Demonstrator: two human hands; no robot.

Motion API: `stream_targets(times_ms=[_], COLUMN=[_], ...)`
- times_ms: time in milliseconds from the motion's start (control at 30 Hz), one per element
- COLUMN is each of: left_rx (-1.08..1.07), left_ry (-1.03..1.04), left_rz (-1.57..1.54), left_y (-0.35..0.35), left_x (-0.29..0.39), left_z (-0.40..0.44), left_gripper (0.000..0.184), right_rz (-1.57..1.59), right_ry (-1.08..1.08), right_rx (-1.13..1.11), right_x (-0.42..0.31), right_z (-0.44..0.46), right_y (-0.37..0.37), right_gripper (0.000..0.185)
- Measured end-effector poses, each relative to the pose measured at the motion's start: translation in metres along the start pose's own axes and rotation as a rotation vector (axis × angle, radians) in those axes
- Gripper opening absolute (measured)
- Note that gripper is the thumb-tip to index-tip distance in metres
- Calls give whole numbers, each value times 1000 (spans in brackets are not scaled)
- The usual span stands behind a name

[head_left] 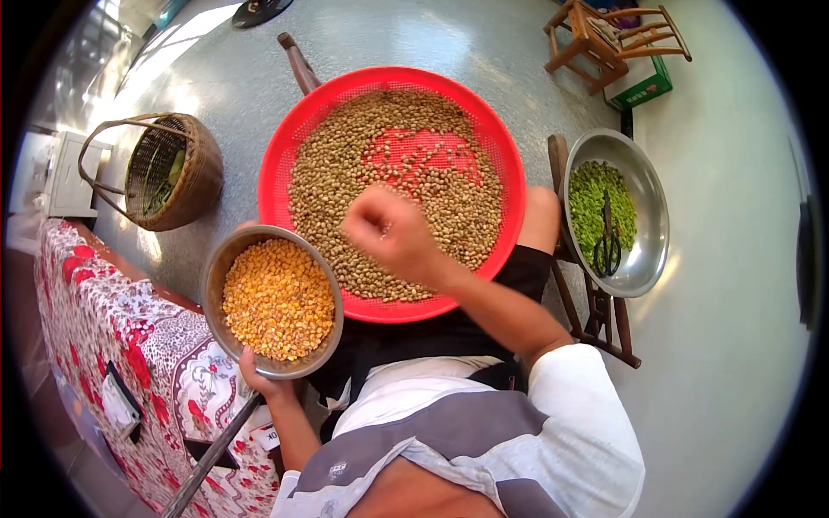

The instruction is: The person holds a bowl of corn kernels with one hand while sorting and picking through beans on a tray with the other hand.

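My left hand (262, 373) grips the lower rim of a metal bowl (211, 298) that holds orange-yellow corn kernels (279, 300). Above the big red sieve tray (275, 164), my right hand (386, 231) is curled with the fingers pressed together; whether anything is inside them is hidden. Brown beans (337, 147) spread over the tray's mesh, with a thinner patch near its upper middle where red shows through. The bowl's right edge overlaps the tray's lower left rim.
A steel basin (646, 216) with green pieces (596, 203) and black scissors (609, 242) rests on a wooden chair at right. A wicker basket (194, 177) stands at left, above a flowered tablecloth (112, 311). A small wooden chair (596, 43) is at upper right.
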State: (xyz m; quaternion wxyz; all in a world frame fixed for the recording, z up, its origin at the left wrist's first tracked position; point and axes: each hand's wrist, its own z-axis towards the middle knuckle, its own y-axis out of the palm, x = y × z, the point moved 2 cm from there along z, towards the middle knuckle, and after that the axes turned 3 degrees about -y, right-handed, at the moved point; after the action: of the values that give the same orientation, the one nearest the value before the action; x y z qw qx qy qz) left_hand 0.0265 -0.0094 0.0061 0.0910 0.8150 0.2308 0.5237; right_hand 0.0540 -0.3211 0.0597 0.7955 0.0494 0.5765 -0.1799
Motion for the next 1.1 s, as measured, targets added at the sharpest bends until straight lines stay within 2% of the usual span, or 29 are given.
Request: stream_targets(times_ms=[100, 200, 333, 400, 533, 600, 633, 700, 733, 833, 867, 933, 1000, 1067, 1100], left_rx=[12, 42, 46, 4, 25, 27, 30, 15, 16, 21, 22, 32, 5, 3, 10], left_ry=[-14, -44, -57, -55, -18, -14, -10, -24, -23, -30, -18, -7, -1, -18, -22], left_rz=[-3, -37, -81, -107, -75, -62, -65, -58, -58, -47, -36, -25, -52, -54, -62], left_y=[0, -4, -2, 1, -2, -6, -8, -10, -9, -9, -12, -13, -9, -8, -8], left_x=[0, 0, -2, 0, -1, -3, -3, -3, -2, -2, -3, -3, -3, -3, -3], left_z=[-1, -2, -4, -4, -1, 2, 2, 2, 1, 2, 3, 3, 1, 1, 2], left_gripper=[71, 70, 69, 69, 70, 70, 70, 70, 70, 71, 71, 71, 69, 69, 68], right_rz=[-276, -309, -242, -355, -814, -1098, -1096, -1255, -1254, -1138, -1081, -925, -829, -711, -655], right_ry=[-299, -345, -241, -23, 113, 300, 294, 326, 325, 615, 568, 653, 429, 465, 395], right_rx=[-327, -230, -248, -286, -250, -328, -331, -290, -290, -380, -359, -281, -202, -279, -317], right_x=[-35, -30, -4, 13, 56, 64, 65, 62, 60, 61, 65, 60, 70, 53, 50], right_z=[-16, -24, -34, -36, -41, -45, -46, -47, -47, -51, -56, -51, -61, -52, -54], right_y=[29, 43, 4, -32, -111, -140, -145, -150, -144, -108, -99, -76, -49, -20, -7], right_gripper=[10, 11, 12, 12, 13, 22, 22, 43, 43, 66, 65, 61, 58, 58, 58])
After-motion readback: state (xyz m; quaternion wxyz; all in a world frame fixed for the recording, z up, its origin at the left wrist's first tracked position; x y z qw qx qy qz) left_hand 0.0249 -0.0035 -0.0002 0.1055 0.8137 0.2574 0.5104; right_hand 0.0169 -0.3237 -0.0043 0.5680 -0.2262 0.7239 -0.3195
